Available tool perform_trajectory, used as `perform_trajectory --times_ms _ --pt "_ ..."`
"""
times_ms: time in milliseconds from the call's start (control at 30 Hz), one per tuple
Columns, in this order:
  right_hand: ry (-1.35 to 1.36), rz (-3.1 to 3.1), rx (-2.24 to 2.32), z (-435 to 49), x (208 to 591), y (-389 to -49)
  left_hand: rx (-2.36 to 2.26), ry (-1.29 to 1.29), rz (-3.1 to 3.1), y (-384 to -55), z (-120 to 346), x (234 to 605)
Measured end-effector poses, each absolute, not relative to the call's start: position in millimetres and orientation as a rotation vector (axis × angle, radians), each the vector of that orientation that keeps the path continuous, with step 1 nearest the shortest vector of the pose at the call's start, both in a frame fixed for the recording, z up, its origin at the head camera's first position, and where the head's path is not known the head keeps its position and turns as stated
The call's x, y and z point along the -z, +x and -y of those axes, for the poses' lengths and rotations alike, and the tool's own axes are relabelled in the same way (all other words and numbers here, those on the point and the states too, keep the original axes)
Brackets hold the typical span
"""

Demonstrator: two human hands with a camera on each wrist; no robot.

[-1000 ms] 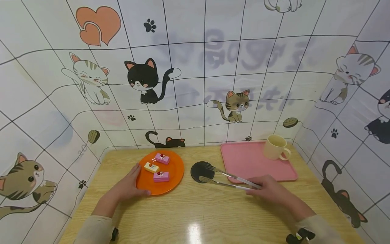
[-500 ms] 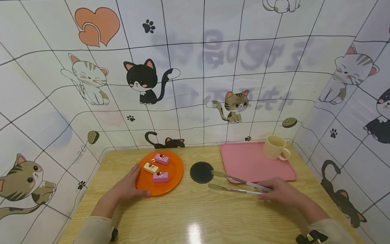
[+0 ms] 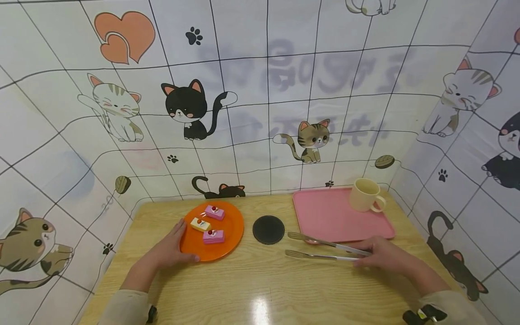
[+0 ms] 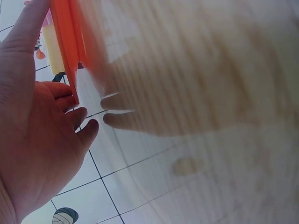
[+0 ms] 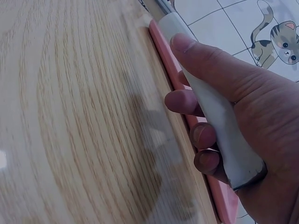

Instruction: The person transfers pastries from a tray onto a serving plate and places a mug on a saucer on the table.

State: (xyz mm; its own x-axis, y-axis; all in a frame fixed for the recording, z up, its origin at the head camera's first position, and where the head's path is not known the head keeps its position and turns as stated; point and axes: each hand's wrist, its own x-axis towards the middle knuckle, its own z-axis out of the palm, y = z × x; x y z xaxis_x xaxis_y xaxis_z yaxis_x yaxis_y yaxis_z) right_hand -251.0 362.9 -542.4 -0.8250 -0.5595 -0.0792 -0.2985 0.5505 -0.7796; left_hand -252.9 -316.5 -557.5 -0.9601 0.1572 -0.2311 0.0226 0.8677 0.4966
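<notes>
An orange plate (image 3: pixel 233 234) on the left of the table bears three small toy cakes: a pink one (image 3: pixel 214 212), a yellow one (image 3: pixel 201 225) and another pink one (image 3: pixel 213 236). My left hand (image 3: pixel 172 246) holds the plate's left rim, thumb at the near side and fingers at the far left. In my right hand (image 3: pixel 383 256) are metal tongs (image 3: pixel 321 243) with white handles, their two arms spread apart and nothing between the tips. The right wrist view shows fingers and thumb curled round the white handle (image 5: pixel 212 105).
A black round coaster (image 3: pixel 268 229) lies between the plate and the pink tray (image 3: pixel 325 216). On the tray's back right stands a cream mug (image 3: pixel 365 195). A cat-patterned sheet (image 3: pixel 252 113) surrounds the table's back and sides.
My right hand has drawn the tongs to the right, off the coaster, toward the tray's near edge. The left hand, plate and cakes have stayed in place.
</notes>
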Motion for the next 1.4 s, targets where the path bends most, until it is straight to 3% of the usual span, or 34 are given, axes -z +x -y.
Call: perform_trajectory --times_ms 1400 --pt "-0.578 -2.517 1.012 -398.2 542.4 -254.2 -0.694 0.163 -2.799 -248.6 311.5 547.1"
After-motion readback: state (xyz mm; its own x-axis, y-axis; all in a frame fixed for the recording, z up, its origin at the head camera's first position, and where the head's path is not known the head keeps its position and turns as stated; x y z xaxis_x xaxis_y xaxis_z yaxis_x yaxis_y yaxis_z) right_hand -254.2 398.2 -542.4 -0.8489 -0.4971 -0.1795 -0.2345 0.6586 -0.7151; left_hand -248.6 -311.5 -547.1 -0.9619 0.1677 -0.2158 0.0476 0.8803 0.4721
